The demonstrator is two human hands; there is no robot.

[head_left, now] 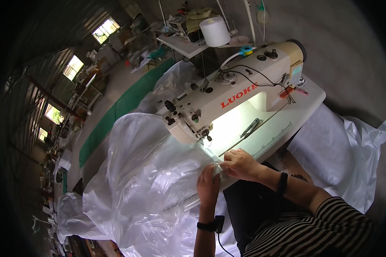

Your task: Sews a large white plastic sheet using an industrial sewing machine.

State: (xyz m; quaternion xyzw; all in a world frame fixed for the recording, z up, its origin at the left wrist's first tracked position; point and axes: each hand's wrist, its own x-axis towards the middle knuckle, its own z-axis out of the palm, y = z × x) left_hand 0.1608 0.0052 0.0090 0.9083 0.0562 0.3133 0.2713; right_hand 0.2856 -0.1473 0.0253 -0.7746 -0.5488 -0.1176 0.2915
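Note:
A large sheet of translucent white plastic film (146, 171) spreads over the left part of the sewing table and hangs down in folds. My left hand (208, 185) has its fingers curled on the sheet's right edge, close to the front of the table. Beside it, my right hand (239, 164) pinches the same edge between thumb and fingers. Both hands sit just in front of the needle area of a white industrial sewing machine (240, 88), whose lamp lights the bed. Small thread snips (250, 127) lie on the bed under the machine's arm.
A white thread cone (215, 32) stands behind the machine. More white sheeting (330, 145) hangs off the table's right side. A long green strip (116, 111) runs along the floor at the left. Cluttered benches (88, 96) line the far left.

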